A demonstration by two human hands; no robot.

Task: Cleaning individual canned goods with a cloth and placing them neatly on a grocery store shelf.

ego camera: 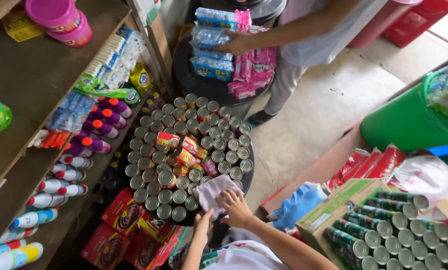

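On round tins [184, 150] (metal): soft cloth [215, 194]

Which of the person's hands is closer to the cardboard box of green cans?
The right hand. It rests on the purple cloth, on the side toward the cardboard box; the left hand sits farther away.

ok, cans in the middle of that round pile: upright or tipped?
Tipped. A few red-labelled cans lie on their sides atop the upright silver-topped cans, labels facing up; the right hand presses a cloth at the near edge.
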